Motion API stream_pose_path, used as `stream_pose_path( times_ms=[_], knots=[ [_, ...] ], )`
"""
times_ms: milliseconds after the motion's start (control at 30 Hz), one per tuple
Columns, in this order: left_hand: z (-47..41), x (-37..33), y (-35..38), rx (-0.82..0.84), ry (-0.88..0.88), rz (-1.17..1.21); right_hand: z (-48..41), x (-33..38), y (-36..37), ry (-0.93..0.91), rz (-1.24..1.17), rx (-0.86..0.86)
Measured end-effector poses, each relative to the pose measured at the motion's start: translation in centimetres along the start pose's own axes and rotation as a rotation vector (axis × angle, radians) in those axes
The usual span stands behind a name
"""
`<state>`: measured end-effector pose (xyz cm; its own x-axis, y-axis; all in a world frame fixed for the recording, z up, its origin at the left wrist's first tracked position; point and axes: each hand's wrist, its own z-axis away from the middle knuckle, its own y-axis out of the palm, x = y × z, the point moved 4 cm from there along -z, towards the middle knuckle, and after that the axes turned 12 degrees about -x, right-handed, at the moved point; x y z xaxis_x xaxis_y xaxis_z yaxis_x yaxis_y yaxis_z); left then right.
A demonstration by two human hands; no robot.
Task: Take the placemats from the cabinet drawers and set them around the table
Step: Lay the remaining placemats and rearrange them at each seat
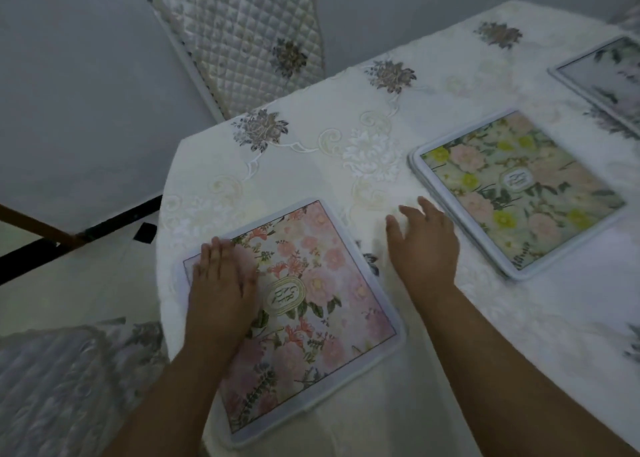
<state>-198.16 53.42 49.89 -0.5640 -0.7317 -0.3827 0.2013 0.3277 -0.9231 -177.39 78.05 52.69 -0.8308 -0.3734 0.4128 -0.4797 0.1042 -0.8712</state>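
Note:
A pink floral placemat (pixel 322 304) lies flat near the table's rounded corner. My left hand (pixel 223 283) rests palm down on its left part, fingers together and flat. My right hand (pixel 424 245) hovers just right of that mat over the cloth, fingers spread, holding nothing. A second placemat (pixel 519 193) with yellow and pink flowers lies further right. A third placemat (pixel 609 76), greyish green, shows partly at the far right edge.
The table (pixel 311 166) wears a white embroidered cloth with grey flower motifs. A quilted chair back (pixel 242 37) stands beyond the table's far edge. Another padded chair (pixel 69 380) sits at the lower left. Tiled floor lies to the left.

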Motion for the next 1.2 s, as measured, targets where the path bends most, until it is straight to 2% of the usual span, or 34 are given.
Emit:
stream_pose_path(
  times_ms=[100,200,267,333,467,533,733,900,1067,1200],
  knots=[
    [1.8,-4.4,1.3,0.082,0.078,0.191,0.3,-6.5,-3.7,0.241,0.055,-0.159],
    [3.3,-9.3,3.6,0.127,0.186,0.253,0.3,-11.6,-4.9,0.518,0.064,-0.086],
    [4.1,-12.3,4.9,0.155,0.263,0.282,0.4,-13.5,-4.8,0.627,0.002,0.009],
    [4.6,-14.5,6.0,0.170,0.335,0.294,0.3,-14.5,-4.7,0.637,-0.052,0.045],
    [5.4,-15.9,7.2,0.074,0.422,0.077,0.1,-15.2,-5.1,0.651,-0.120,-0.017],
    [5.6,-16.2,7.1,0.049,0.425,0.061,0.2,-15.3,-5.3,0.646,-0.148,-0.057],
    [5.1,-19.9,7.0,0.133,0.434,0.248,-0.3,-16.4,-6.6,0.720,-0.485,-0.292],
    [2.6,-26.1,7.3,0.251,0.397,0.424,-1.7,-17.4,-5.7,0.881,-0.755,-0.277],
    [0.0,-29.7,6.9,0.252,0.318,0.536,-2.0,-17.5,-6.1,0.775,-0.668,-0.088],
    [-1.9,-28.8,7.7,0.279,0.183,0.537,0.4,-18.5,-8.9,0.617,-0.490,-0.100]
  ],
)
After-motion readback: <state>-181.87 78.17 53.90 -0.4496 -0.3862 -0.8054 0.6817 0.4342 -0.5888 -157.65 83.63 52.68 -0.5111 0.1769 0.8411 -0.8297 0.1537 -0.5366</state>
